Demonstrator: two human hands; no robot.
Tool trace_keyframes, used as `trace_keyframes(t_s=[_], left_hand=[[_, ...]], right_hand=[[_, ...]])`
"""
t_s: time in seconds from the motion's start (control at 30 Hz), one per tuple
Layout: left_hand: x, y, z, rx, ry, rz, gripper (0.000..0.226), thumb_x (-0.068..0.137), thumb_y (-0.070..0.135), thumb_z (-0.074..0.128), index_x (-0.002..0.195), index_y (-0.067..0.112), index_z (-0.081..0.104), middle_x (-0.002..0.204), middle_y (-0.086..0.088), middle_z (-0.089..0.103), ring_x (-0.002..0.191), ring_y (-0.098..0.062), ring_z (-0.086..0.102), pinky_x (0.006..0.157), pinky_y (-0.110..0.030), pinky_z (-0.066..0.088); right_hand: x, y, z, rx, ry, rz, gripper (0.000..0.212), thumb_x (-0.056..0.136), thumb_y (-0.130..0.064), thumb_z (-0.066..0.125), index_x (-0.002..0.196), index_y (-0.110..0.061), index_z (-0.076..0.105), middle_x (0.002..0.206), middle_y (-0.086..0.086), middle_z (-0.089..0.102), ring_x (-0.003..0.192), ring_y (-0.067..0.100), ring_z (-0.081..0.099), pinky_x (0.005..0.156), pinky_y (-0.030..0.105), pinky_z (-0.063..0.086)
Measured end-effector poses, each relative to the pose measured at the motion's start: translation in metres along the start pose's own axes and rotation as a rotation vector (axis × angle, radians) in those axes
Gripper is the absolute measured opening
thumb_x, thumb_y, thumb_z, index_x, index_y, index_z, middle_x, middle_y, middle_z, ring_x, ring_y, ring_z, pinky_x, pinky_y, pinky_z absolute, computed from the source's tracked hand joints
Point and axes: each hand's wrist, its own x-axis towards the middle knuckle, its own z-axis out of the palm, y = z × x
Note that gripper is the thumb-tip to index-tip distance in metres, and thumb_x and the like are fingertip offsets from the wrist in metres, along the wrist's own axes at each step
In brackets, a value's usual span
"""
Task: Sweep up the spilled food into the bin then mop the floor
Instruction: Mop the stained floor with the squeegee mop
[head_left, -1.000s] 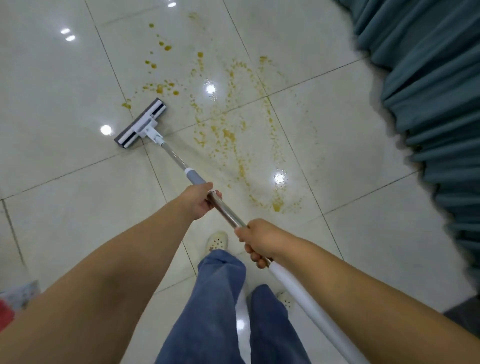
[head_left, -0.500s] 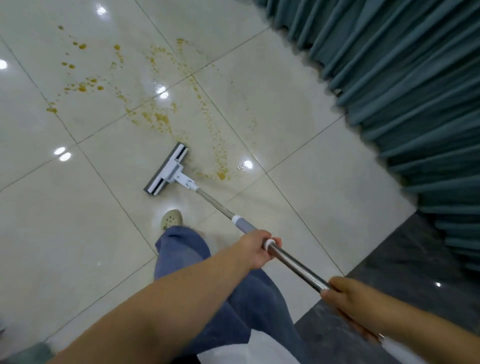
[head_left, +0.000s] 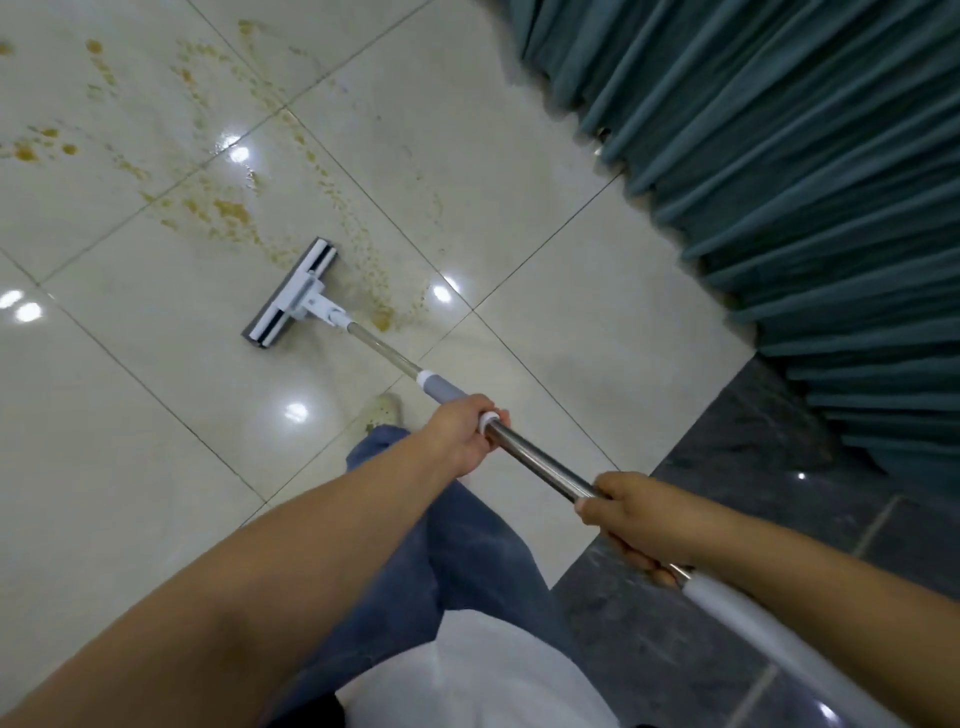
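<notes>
Both hands clamp the mop pole. Left hand (head_left: 460, 434) grips at the joint where the grey sleeve meets the bare steel; right hand (head_left: 631, 519) grips higher up the steel, just below the white upper handle. The hands are set apart along the shaft. Mop (head_left: 540, 467) runs diagonally down to its flat head (head_left: 291, 296), which lies on the pale tiled floor (head_left: 130, 441). Yellow-brown spill (head_left: 228, 213) is smeared across tiles above and right of the head, its nearest blot just beside the neck. Teal curtain (head_left: 805, 156) hangs at right over dark tiles (head_left: 727, 467). One shoe (head_left: 384, 410) shows near the pole.
</notes>
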Motion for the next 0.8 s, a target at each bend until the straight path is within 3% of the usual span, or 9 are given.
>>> trace_keyframes(t_s=[0.17,0.37,0.5,0.57,0.7,0.8], left_hand=[[0.009,0.111,-0.017,0.011,0.026,0.145,0.019,0.092,-0.004,0.045,0.078,0.008,0.040,0.070,-0.011,0.045,0.052,-0.017,0.046,0.043,-0.022,0.049],[0.033,0.259,-0.045,0.042,0.191,0.282,0.017,0.094,0.008,0.051,0.081,0.005,0.041,0.073,-0.012,0.049,0.024,-0.010,0.047,0.035,-0.016,0.045],[0.047,0.333,-0.060,0.065,0.284,0.344,0.028,0.098,0.020,0.049,0.075,0.008,0.036,0.070,-0.007,0.043,0.047,-0.013,0.044,0.033,-0.013,0.041],[0.051,0.362,-0.064,0.097,0.325,0.377,0.025,0.098,0.023,0.047,0.083,0.006,0.038,0.069,-0.006,0.043,0.051,-0.013,0.042,0.035,-0.017,0.042],[0.055,0.385,-0.066,0.218,0.361,0.400,0.018,0.099,0.022,0.046,0.107,0.008,0.039,0.070,-0.005,0.045,0.054,-0.011,0.045,0.030,-0.012,0.041],[0.060,0.366,-0.064,0.272,0.367,0.388,0.035,0.099,0.021,0.045,0.128,0.003,0.041,0.073,-0.005,0.045,0.056,-0.011,0.046,0.041,-0.020,0.047]], right_hand=[[0.044,-0.103,-0.003,0.069,-0.021,-0.042,0.023,0.098,-0.033,0.045,0.094,-0.011,0.051,0.063,0.003,0.049,0.037,0.009,0.041,0.035,0.018,0.037],[0.101,-0.245,0.003,0.207,-0.057,-0.098,0.026,0.095,-0.024,0.045,0.107,-0.003,0.054,0.062,0.006,0.047,0.043,0.014,0.040,0.042,0.023,0.035],[0.137,-0.317,0.012,0.258,-0.099,-0.125,0.019,0.094,-0.026,0.046,0.097,-0.008,0.053,0.063,0.004,0.046,0.042,0.012,0.039,0.040,0.020,0.035],[0.151,-0.347,0.013,0.251,-0.102,-0.127,0.019,0.094,-0.027,0.045,0.089,-0.010,0.052,0.062,0.003,0.045,0.042,0.012,0.039,0.037,0.017,0.036],[0.168,-0.373,0.008,0.205,-0.133,-0.109,0.026,0.096,-0.031,0.047,0.081,-0.010,0.051,0.064,0.004,0.049,0.044,0.013,0.044,0.038,0.018,0.041],[0.169,-0.352,0.005,0.260,-0.202,-0.047,0.027,0.096,-0.032,0.050,0.080,-0.010,0.052,0.064,0.005,0.052,0.046,0.014,0.047,0.038,0.018,0.045]])
